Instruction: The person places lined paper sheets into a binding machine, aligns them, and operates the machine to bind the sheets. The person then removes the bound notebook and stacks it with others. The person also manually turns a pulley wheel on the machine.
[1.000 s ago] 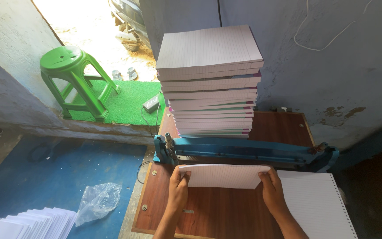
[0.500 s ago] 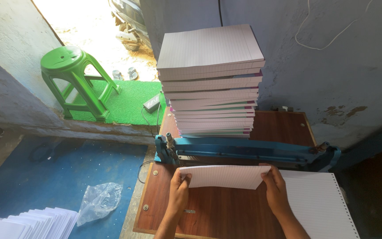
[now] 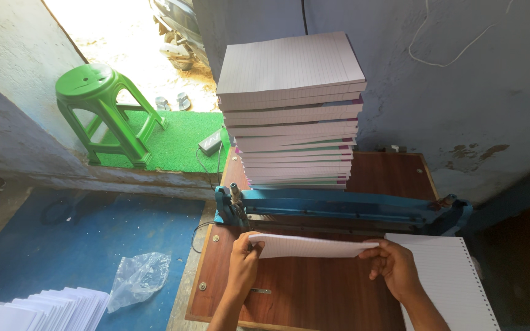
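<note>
Two hands grasp one thin sheaf of ruled paper [image 3: 314,246] above the wooden tabletop [image 3: 314,294], just before the blue punching machine [image 3: 338,208]. Long axis runs left-right, flat. Left hand [image 3: 243,260] pinches the left end; right hand [image 3: 394,263] clasps the right end. Punched sheets [image 3: 449,282] lie right; tall paper stack [image 3: 292,110] behind.

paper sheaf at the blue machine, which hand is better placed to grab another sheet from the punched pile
Right. The right hand grips the sheaf's end right beside the punched pile; the left hand holds the far end, with the sheaf between it and that pile.
</note>
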